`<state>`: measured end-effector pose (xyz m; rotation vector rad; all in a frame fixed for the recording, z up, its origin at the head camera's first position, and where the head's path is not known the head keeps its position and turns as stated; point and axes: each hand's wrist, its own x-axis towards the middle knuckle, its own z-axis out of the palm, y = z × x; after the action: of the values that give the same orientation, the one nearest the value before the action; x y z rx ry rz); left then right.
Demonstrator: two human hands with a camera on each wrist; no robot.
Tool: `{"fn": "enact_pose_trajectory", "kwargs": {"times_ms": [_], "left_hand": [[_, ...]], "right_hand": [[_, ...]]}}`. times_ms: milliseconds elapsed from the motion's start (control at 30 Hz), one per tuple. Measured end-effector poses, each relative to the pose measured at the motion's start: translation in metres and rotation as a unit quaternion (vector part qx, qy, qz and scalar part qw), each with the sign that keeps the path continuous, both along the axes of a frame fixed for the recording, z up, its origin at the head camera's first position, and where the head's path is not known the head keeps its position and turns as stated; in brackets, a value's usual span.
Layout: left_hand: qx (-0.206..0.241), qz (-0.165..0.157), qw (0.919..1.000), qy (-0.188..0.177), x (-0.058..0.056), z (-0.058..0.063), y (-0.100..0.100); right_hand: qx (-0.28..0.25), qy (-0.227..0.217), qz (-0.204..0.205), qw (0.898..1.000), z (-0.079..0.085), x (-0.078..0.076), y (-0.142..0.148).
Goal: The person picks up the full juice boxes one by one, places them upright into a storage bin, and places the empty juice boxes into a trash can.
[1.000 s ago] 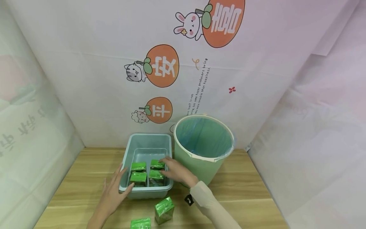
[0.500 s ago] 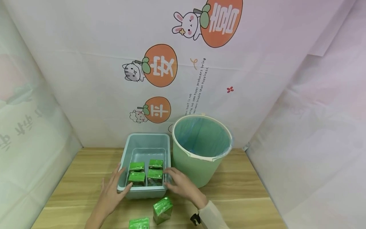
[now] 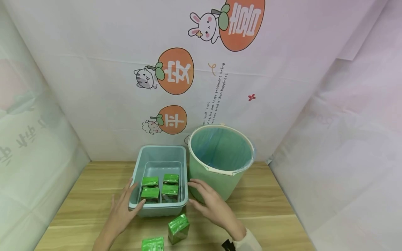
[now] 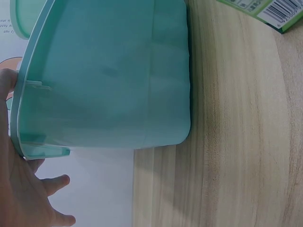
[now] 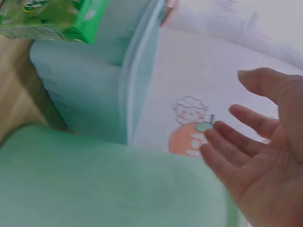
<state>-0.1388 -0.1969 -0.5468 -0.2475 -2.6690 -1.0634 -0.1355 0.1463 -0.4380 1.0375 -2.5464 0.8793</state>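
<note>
My left hand [image 3: 120,211] rests with spread, fairly straight fingers at the front left corner of a blue-green plastic basin [image 3: 163,211]; in the left wrist view the thumb [image 4: 6,81] lies at the rim. Several small green cartons [image 3: 150,194] stand in two columns in the basin's near half. Just right of the basin, in front of the bin, my right hand [image 3: 213,207] is held with its fingers apart and nothing in them. In front of the basin, one green carton [image 3: 178,229] stands on the table, turned at an angle, and another carton [image 3: 153,244] is cut off by the lower edge.
A tall light-green bin [image 3: 216,177] with a cream rim and a clear liner stands close against the basin's right side. Behind both rises a white cloth wall [image 3: 110,104] printed with cartoons. The wooden table [image 3: 267,216] ends at cloth walls left and right.
My right hand has drawn back out of the basin, rightward past its rim, from above the right-hand cartons. The left hand has stayed at the basin's corner.
</note>
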Motion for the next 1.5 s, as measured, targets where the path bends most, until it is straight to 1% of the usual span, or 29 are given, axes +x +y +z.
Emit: {"fn": "enact_pose_trajectory", "kwargs": {"times_ms": [100, 200, 300, 400, 467, 533, 567, 667, 767, 867, 967, 1033, 1200, 1367, 1500], "left_hand": [[0.003, 0.0, 1.0, -0.002, 0.0, 0.0, 0.0], [0.007, -0.002, 1.0, -0.004, -0.001, -0.001, 0.001], [0.012, -0.002, 0.9999, -0.002, -0.002, -0.002, 0.001], [0.014, -0.002, 0.9999, -0.004, -0.002, -0.003, 0.0], [0.014, -0.001, 0.9999, -0.008, -0.002, -0.003, 0.0], [0.014, -0.001, 0.9998, -0.014, -0.001, -0.003, -0.001], [0.014, -0.002, 0.9998, -0.016, -0.001, -0.003, -0.001], [0.013, -0.001, 0.9998, -0.017, -0.002, -0.003, -0.001], [0.013, 0.0, 0.9998, -0.015, -0.002, -0.003, -0.001], [0.013, -0.001, 0.9998, -0.014, -0.002, -0.002, -0.001], [0.014, -0.003, 0.9998, -0.013, -0.002, -0.002, 0.0], [0.014, -0.003, 0.9998, -0.013, -0.003, -0.001, 0.0], [0.014, -0.003, 0.9998, -0.013, -0.003, -0.002, 0.0], [0.016, -0.002, 0.9997, -0.017, -0.003, -0.003, -0.001], [0.017, -0.001, 0.9997, -0.018, -0.002, -0.002, -0.001]], "right_hand": [[-0.023, 0.069, 0.003, 0.997, 0.01, 0.001, 0.006], [-0.053, 0.111, -0.003, 0.992, 0.019, -0.001, 0.014], [-0.083, 0.133, -0.02, 0.987, 0.024, -0.008, 0.023], [-0.111, 0.151, -0.035, 0.982, 0.028, -0.018, 0.034], [-0.119, 0.163, -0.041, 0.979, 0.03, -0.026, 0.043], [-0.117, 0.163, -0.051, 0.978, 0.032, -0.033, 0.051], [-0.111, 0.16, -0.059, 0.979, 0.032, -0.037, 0.055], [-0.095, 0.13, -0.09, 0.983, 0.033, -0.048, 0.068], [-0.078, 0.09, -0.125, 0.985, 0.032, -0.059, 0.081], [-0.057, 0.062, -0.162, 0.983, 0.031, -0.069, 0.093], [-0.029, 0.039, -0.199, 0.979, 0.029, -0.078, 0.105], [-0.018, 0.02, -0.216, 0.976, 0.03, -0.082, 0.11], [0.01, -0.037, -0.238, 0.97, 0.034, -0.086, 0.119], [0.051, -0.1, -0.261, 0.959, 0.043, -0.084, 0.121], [0.068, -0.123, -0.268, 0.953, 0.047, -0.085, 0.123]]}}
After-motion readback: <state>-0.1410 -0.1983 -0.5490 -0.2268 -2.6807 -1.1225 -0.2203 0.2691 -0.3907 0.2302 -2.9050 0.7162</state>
